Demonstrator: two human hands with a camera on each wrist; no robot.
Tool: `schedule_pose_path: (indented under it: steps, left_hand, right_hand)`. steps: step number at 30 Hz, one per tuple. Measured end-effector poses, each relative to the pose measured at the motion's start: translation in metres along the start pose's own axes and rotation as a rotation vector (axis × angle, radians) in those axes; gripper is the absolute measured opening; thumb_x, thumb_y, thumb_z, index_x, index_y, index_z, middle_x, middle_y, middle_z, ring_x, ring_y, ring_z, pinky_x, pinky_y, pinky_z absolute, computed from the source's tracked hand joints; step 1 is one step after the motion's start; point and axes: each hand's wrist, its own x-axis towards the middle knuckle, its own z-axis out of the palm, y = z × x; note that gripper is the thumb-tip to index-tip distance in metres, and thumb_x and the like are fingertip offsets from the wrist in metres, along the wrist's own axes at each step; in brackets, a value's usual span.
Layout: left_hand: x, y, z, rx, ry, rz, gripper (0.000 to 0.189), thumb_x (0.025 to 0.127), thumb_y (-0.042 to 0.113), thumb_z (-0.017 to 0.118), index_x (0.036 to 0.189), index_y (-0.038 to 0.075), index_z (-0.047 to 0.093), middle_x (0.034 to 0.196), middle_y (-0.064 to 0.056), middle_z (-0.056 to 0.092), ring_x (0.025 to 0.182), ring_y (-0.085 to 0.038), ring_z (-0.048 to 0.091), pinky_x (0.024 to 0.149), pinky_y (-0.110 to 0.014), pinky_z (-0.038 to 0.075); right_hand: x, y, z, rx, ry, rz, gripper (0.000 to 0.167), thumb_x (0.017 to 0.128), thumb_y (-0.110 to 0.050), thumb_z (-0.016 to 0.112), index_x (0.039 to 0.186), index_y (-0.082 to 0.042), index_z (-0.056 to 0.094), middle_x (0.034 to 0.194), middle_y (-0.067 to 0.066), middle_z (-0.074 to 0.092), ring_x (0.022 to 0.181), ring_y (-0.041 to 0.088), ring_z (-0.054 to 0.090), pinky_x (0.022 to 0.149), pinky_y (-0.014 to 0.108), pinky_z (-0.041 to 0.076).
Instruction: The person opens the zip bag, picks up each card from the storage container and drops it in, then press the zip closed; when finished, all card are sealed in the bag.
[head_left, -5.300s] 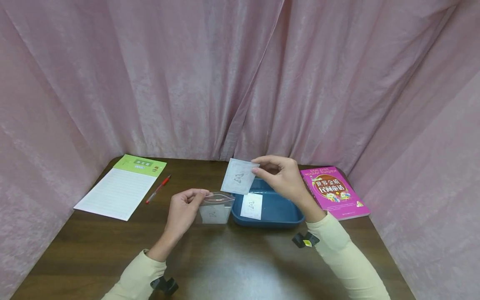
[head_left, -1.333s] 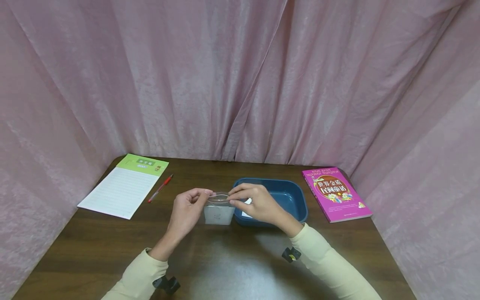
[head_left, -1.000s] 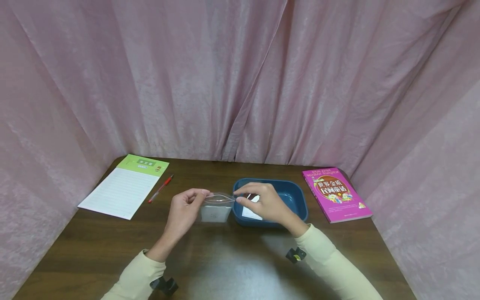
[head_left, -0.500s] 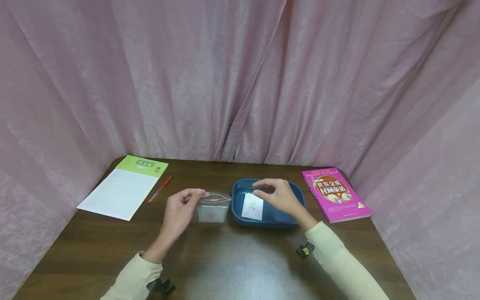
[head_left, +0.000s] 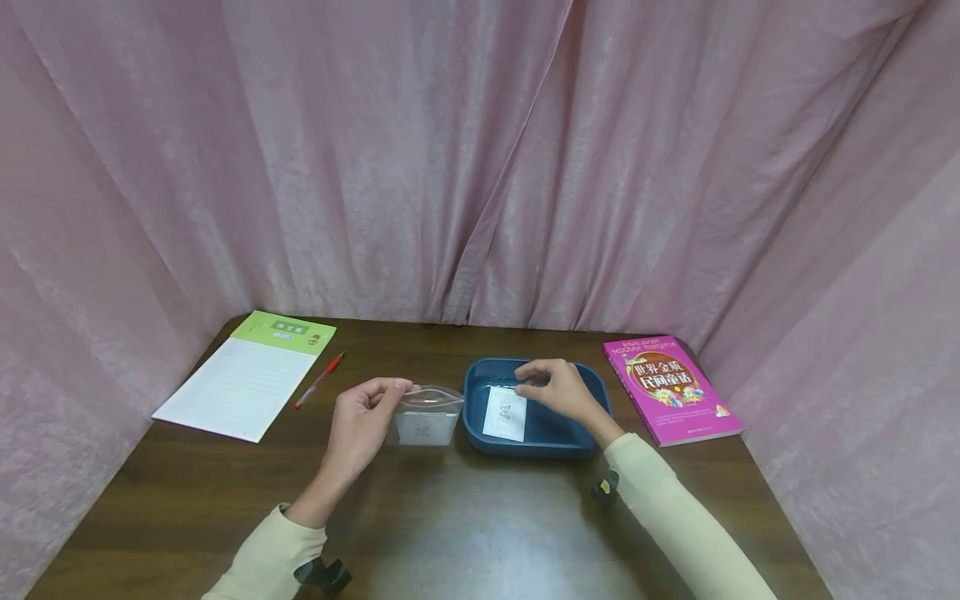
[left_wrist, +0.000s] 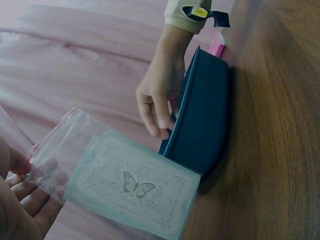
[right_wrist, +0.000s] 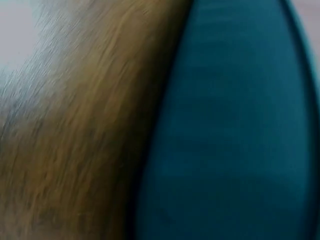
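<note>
My left hand (head_left: 358,421) pinches the upper left corner of a clear zip bag (head_left: 459,402), whose mouth gapes. White cards (left_wrist: 135,187) stand inside it, the front one printed with a butterfly. To the right is a dark blue tray (head_left: 558,429). Another white card (head_left: 504,421) with a butterfly print lies in it. My right hand (head_left: 558,390) reaches over the tray, thumb and index finger apart, tips right at that card's upper right corner. In the left wrist view the tray's wall hides part of these fingertips. The right wrist view shows only tray wall and tabletop.
On the brown wooden table (head_left: 465,517), a lined pad (head_left: 240,387) with a green header and a red pen (head_left: 318,381) lie at the left. A pink book (head_left: 670,387) lies right of the tray. Pink curtains (head_left: 375,167) hang behind and on both sides.
The card once held in my right hand went to the zip bag, and that hand let go of the bag's edge. It moved right over the tray; my left hand keeps its grip.
</note>
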Motion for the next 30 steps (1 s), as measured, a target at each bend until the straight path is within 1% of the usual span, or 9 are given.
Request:
schedule_pose_path:
  steps: [5, 10, 15, 19, 26, 30]
  left_hand:
    - [0.001, -0.001, 0.001, 0.009, -0.008, 0.001, 0.021, 0.101, 0.024, 0.066, 0.102, 0.008, 0.079, 0.097, -0.007, 0.079, 0.071, -0.011, 0.055, 0.058, -0.025, 0.037]
    - [0.0, 0.001, 0.002, 0.002, -0.013, 0.002, 0.02, 0.101, 0.023, 0.066, 0.103, 0.007, 0.079, 0.098, -0.007, 0.079, 0.076, -0.013, 0.06, 0.061, -0.024, 0.041]
    - [0.0, 0.002, 0.002, 0.004, -0.014, -0.003, 0.02, 0.101, 0.022, 0.066, 0.103, 0.007, 0.079, 0.098, -0.007, 0.079, 0.079, -0.013, 0.064, 0.063, -0.023, 0.044]
    - [0.0, 0.001, 0.002, 0.002, -0.017, -0.002, 0.021, 0.101, 0.023, 0.065, 0.103, 0.007, 0.079, 0.098, -0.007, 0.079, 0.082, -0.014, 0.066, 0.064, -0.023, 0.046]
    - [0.0, 0.0, 0.002, -0.006, -0.022, 0.007, 0.021, 0.101, 0.022, 0.065, 0.103, 0.006, 0.078, 0.099, -0.008, 0.079, 0.082, -0.014, 0.067, 0.065, -0.023, 0.046]
    - [0.0, 0.0, 0.003, -0.018, -0.024, 0.007, 0.02, 0.101, 0.021, 0.065, 0.103, 0.005, 0.078, 0.099, -0.008, 0.079, 0.085, -0.013, 0.07, 0.068, -0.021, 0.05]
  right_hand:
    - [0.004, 0.013, 0.005, -0.04, -0.008, 0.022, 0.027, 0.088, -0.025, 0.081, 0.113, -0.015, 0.078, 0.106, -0.002, 0.076, 0.094, 0.014, 0.068, 0.082, 0.038, 0.057]
    - [0.006, 0.019, 0.008, -0.074, -0.023, 0.043, 0.027, 0.088, -0.024, 0.081, 0.113, -0.014, 0.077, 0.107, -0.001, 0.076, 0.094, 0.014, 0.068, 0.081, 0.037, 0.057]
    - [0.008, 0.021, 0.009, -0.099, -0.04, 0.071, 0.026, 0.087, -0.022, 0.082, 0.111, -0.014, 0.078, 0.106, -0.001, 0.076, 0.095, 0.016, 0.067, 0.082, 0.037, 0.056]
    - [0.009, 0.022, 0.01, -0.106, -0.056, 0.077, 0.026, 0.087, -0.019, 0.083, 0.111, -0.011, 0.077, 0.105, 0.002, 0.076, 0.097, 0.019, 0.068, 0.084, 0.039, 0.056]
    - [0.009, 0.022, 0.014, -0.115, -0.1, 0.071, 0.032, 0.086, -0.015, 0.083, 0.116, -0.007, 0.075, 0.112, 0.009, 0.076, 0.102, 0.026, 0.07, 0.09, 0.044, 0.057]
    - [0.008, 0.02, 0.014, -0.129, -0.107, 0.07, 0.036, 0.085, -0.017, 0.084, 0.118, -0.007, 0.075, 0.115, 0.009, 0.075, 0.106, 0.027, 0.07, 0.092, 0.045, 0.056]
